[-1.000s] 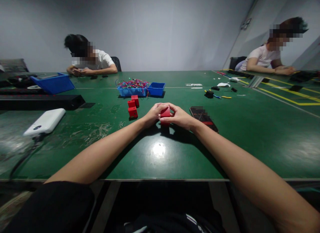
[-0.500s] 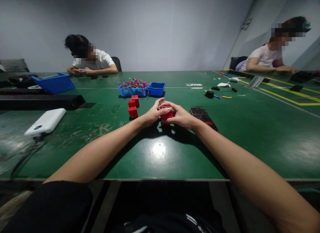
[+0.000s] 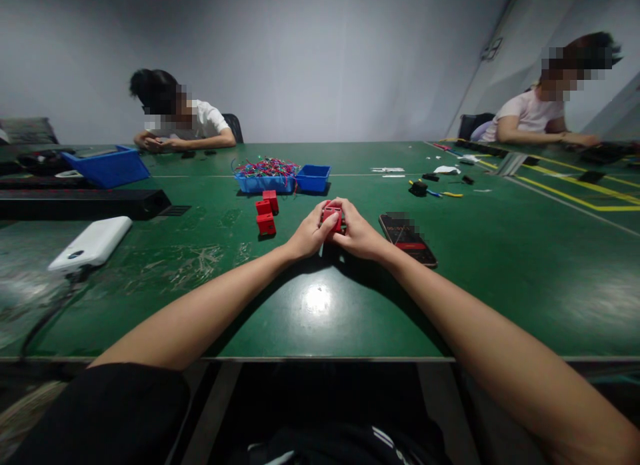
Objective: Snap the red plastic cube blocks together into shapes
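Note:
Between my two hands is a small red block-shaped part (image 3: 332,220), held just over the green table (image 3: 320,325). My left hand (image 3: 312,233) closes on its left side, the thumb lying across its front face. On the other side my right hand (image 3: 358,230) wraps its fingers round the part. Its underside and far side are hidden by my fingers. To the left of my hands stand several similar red blocks (image 3: 266,223), close together on the tabletop. A phone (image 3: 409,241) lies to the right of my right hand.
Beyond my hands, a blue bin (image 3: 265,184) heaped with coloured wires adjoins a smaller blue bin (image 3: 313,178). A white power bank (image 3: 93,244) with a cable lies left. Pliers (image 3: 440,194) and black parts lie far right. Two people (image 3: 187,128) sit across the table.
The red part has turned so that a slotted face shows. My hands have closed more tightly round it, and my left fingers have come down from above it.

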`<state>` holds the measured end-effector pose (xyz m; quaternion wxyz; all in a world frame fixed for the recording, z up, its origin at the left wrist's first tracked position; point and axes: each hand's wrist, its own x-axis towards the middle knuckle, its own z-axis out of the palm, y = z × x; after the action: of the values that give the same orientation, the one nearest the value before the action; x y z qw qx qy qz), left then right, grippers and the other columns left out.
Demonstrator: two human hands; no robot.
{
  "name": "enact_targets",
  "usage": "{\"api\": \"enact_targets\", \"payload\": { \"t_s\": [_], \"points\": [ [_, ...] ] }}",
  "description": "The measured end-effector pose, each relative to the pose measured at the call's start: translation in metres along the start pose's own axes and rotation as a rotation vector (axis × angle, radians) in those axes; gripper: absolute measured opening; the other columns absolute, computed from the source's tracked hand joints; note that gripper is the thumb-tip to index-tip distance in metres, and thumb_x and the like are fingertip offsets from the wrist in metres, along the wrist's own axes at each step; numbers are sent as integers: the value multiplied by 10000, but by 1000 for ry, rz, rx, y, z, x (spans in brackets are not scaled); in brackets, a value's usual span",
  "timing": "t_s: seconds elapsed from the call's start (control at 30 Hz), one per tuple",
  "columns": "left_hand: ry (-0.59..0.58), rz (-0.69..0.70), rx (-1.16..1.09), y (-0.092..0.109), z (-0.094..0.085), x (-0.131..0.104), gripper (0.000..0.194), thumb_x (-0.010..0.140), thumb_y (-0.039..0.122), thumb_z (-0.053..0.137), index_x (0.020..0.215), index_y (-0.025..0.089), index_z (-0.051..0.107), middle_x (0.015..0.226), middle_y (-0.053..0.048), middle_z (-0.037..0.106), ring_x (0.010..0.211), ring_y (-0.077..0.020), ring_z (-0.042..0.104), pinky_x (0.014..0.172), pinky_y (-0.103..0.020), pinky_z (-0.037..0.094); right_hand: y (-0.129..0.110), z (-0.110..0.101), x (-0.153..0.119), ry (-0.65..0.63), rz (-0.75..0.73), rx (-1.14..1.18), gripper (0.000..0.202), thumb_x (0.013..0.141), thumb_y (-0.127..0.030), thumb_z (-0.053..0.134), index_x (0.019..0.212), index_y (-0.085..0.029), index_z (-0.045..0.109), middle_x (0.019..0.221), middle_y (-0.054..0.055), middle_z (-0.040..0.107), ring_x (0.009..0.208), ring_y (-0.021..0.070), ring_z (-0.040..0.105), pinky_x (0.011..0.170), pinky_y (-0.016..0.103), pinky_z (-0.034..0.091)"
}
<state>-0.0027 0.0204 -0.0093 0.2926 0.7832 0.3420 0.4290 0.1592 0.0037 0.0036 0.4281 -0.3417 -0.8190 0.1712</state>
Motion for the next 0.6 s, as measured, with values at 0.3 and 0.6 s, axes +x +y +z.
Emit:
{"api": "enact_targets", "payload": {
  "t_s": [0.3, 0.6],
  "points": [
    [-183, 110, 364, 3, 2, -5, 412, 1003, 444, 336, 1076, 141, 606, 1099, -131, 657, 1041, -241, 606, 993, -415, 477, 14, -2, -2, 143, 204, -229, 470, 829, -280, 592, 1263, -215, 424, 1367, 186, 422, 1351, 320, 405, 1102, 538, 370],
    [-326, 167, 705, 9, 1, -7, 330, 926, 403, 515, 1100, 131, 585, 1137, -154, 655, 1048, -280, 615, 947, -431, 502, 20, -12, 1, 119, 260, -340, 404, 892, -310, 545, 1268, -176, 487, 1328, 193, 490, 1380, 322, 403, 1132, 515, 369]
  ]
}}
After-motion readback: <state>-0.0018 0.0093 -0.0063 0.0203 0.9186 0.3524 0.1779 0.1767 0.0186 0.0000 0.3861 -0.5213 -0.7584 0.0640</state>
